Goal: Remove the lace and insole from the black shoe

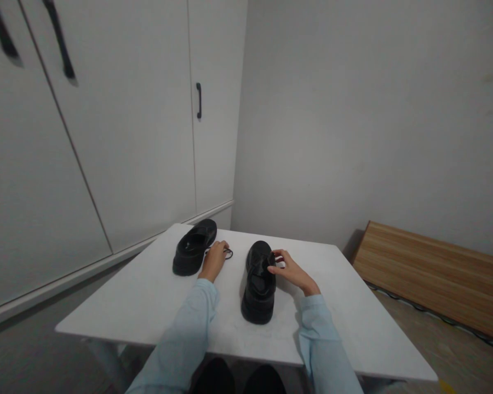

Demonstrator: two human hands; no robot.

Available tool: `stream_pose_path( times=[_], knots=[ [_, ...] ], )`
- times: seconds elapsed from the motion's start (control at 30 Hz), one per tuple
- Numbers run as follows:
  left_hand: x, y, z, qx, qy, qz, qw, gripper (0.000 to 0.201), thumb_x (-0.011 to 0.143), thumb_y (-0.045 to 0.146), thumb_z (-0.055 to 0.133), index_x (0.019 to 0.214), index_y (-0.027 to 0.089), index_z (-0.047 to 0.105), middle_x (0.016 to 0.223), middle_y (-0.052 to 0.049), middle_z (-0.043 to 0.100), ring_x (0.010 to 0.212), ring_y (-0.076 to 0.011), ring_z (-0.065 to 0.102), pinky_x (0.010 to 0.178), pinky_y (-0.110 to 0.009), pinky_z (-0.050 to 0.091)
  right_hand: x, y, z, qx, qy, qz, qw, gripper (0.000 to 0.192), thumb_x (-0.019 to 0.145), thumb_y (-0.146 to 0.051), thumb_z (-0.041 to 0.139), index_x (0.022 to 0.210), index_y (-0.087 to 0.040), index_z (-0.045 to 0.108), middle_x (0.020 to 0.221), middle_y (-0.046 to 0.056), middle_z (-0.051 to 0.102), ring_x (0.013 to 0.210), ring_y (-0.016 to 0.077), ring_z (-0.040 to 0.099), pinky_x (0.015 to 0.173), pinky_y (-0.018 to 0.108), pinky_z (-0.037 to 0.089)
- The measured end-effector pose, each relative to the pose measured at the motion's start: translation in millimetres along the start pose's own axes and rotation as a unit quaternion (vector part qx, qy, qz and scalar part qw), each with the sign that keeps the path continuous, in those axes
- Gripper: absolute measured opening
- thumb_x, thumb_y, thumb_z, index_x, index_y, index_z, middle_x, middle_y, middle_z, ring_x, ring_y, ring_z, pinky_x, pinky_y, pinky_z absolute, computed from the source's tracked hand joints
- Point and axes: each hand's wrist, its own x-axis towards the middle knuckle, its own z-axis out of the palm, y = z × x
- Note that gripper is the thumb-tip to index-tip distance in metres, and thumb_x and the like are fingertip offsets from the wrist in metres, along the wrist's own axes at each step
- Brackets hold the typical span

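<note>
Two black shoes stand on a white table. The left shoe lies at the far left with a thin black lace loose beside it. My left hand rests on the table with its fingertips on that lace. The right shoe sits in the middle, heel towards me. My right hand touches its right side near the tongue, fingers pinched at the upper. Both arms wear light blue sleeves.
White cupboard doors with black handles fill the left wall. A grey wall stands behind the table. A wooden board lies low on the floor at the right. My dark knees show under the table's near edge.
</note>
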Motion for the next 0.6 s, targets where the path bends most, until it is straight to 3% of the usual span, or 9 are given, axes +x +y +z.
stream_pose_path(
  times=[0.13,0.37,0.6],
  knots=[
    [3,6,3.8,-0.022,0.017,0.012,1.0,0.029,0.077,0.007,0.059,0.104,0.018,0.061,0.106,-0.007,0.062,0.103,-0.0205,0.061,0.094,-0.031,0.045,0,0,0,-0.002,-0.002,0.001,1.0,0.058,0.072,-0.045,0.07,0.118,-0.019,0.048,0.122,0.012,0.048,0.109,0.0258,0.05,0.095,0.044,0.044],
    [0,16,-0.7,-0.03,0.06,0.001,0.998,0.021,0.075,0.014,0.056,0.095,0.018,0.063,0.098,-0.009,0.059,0.098,-0.0289,0.058,0.095,-0.045,0.042,-1,-3,0,0.001,0.0,0.0,1.0,0.056,0.071,-0.045,0.069,0.116,-0.019,0.048,0.122,0.012,0.047,0.109,0.0259,0.05,0.095,0.044,0.044],
    [2,32,-11.3,-0.1,0.073,0.06,0.991,0.018,0.08,0.009,0.051,0.092,0.018,0.059,0.099,-0.006,0.063,0.103,-0.0225,0.059,0.098,-0.038,0.044,-1,-5,0,-0.004,0.003,0.001,1.0,0.056,0.07,-0.045,0.068,0.115,-0.019,0.049,0.12,0.011,0.048,0.108,0.0254,0.05,0.097,0.044,0.043]
  ],
)
